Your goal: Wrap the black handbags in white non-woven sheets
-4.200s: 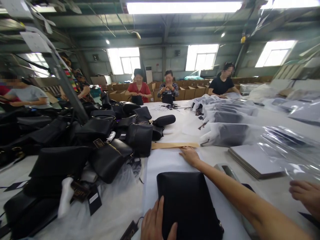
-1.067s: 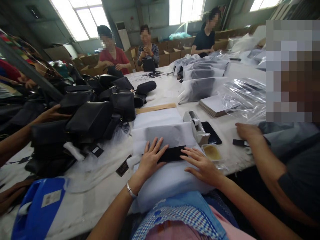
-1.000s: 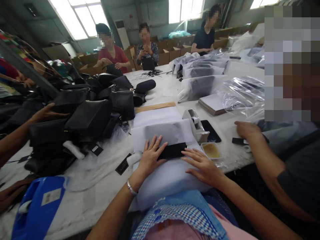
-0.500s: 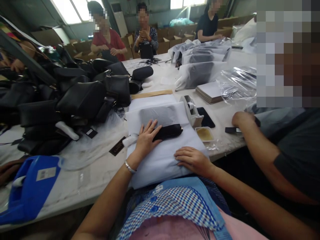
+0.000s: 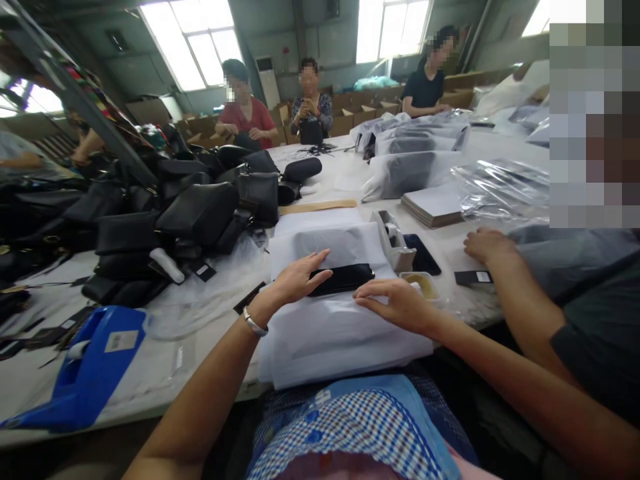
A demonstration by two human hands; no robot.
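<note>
A black leather pouch (image 5: 345,279) lies on a stack of white tissue paper (image 5: 340,333) at the near table edge, most of it wrapped in the paper. My left hand (image 5: 297,280) rests flat on the pouch's left end, fingers spread. My right hand (image 5: 397,303) presses the white tissue paper just below the pouch's right end, fingers bent and touching the sheet.
A heap of black bags (image 5: 195,207) fills the left side. A tape dispenser (image 5: 393,240), a phone (image 5: 425,255) and a small dish (image 5: 423,283) sit right of the paper. A co-worker's hand (image 5: 485,245) rests at the right. A blue object (image 5: 95,363) lies front left. Bagged goods (image 5: 410,172) lie further back.
My right hand moved up from the lower part of the tissue to the pouch's right end. My left hand stays on the pouch. The camera view tilted up slightly.
</note>
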